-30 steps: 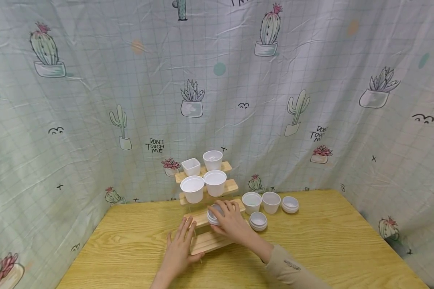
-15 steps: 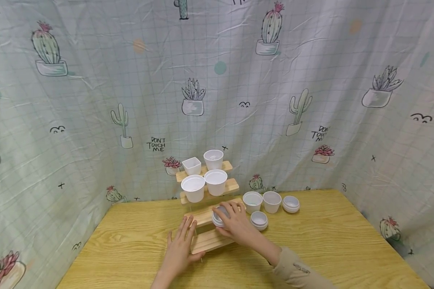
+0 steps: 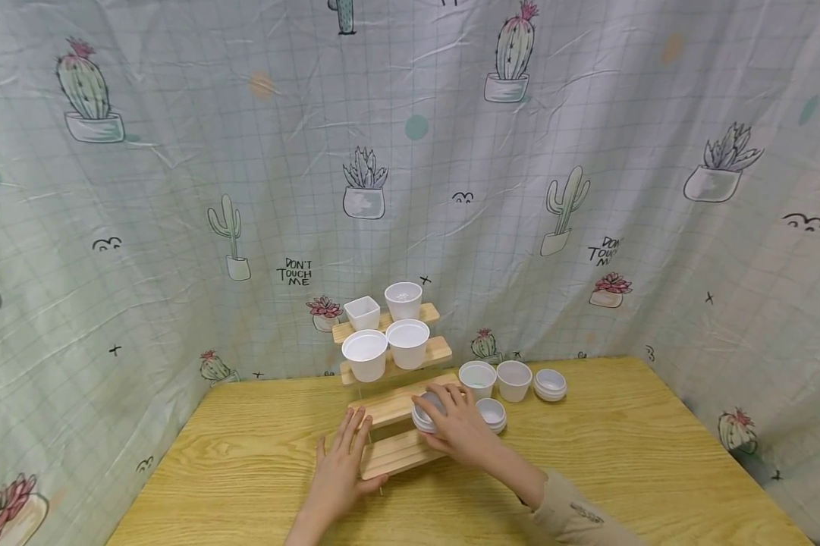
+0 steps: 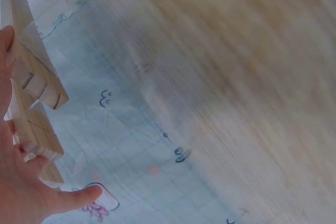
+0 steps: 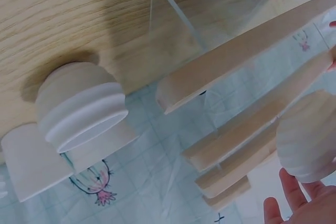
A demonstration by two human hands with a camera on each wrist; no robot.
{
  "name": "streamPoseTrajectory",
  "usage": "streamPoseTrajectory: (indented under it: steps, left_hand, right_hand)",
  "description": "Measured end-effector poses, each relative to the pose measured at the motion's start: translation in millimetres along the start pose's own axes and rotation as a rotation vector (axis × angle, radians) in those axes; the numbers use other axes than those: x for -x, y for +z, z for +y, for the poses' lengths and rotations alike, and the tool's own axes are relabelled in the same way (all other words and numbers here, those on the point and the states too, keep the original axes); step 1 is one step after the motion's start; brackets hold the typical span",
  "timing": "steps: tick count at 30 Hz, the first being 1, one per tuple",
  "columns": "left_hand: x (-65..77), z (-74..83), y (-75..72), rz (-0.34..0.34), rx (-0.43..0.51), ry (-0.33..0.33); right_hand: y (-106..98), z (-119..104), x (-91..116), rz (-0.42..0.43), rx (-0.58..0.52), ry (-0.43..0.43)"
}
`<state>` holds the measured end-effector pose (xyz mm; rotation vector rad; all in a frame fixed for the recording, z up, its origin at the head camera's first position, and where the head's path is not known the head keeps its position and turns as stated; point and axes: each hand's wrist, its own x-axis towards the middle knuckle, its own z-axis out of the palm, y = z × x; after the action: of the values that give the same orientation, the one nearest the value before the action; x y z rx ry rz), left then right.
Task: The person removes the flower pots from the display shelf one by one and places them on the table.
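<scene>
A tiered stand with wooden boards (image 3: 385,407) and clear side panels stands mid-table. My right hand (image 3: 466,428) grips a small round white flowerpot (image 5: 307,135) near the right end of the second board from the bottom. Its fingers cover part of the pot in the head view. My left hand (image 3: 337,464) rests against the left end of the lower boards, fingers spread and fairly straight, thumb at the lowest board. On the top board are a square white pot (image 3: 362,313) and a round one (image 3: 403,302); below them sit two larger round pots (image 3: 365,358).
Right of the stand, several white pots stand on the wooden table (image 3: 607,455): two taller ones (image 3: 513,384) and squat ridged ones (image 3: 549,386). One squat pot (image 3: 494,415) is partly hidden behind my right hand. A cactus-print curtain (image 3: 450,243) surrounds the table's back and sides.
My right hand has slid the round flowerpot rightward along the second board from the bottom. The left hand stays where it was against the stand.
</scene>
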<state>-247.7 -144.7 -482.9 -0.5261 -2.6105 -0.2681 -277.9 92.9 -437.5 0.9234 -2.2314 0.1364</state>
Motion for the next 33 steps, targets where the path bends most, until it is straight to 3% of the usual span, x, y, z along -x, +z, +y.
streamPoseTrajectory:
  steps: [16,33]
  left_hand:
    - [0.8,-0.1,0.8,0.017,-0.005,0.012]
    - [1.1,1.4,1.2,-0.008,-0.032,-0.001]
  right_hand:
    - [-12,8,16,0.051,-0.001,-0.044]
    - [-25,23,36,0.048,-0.025,-0.018]
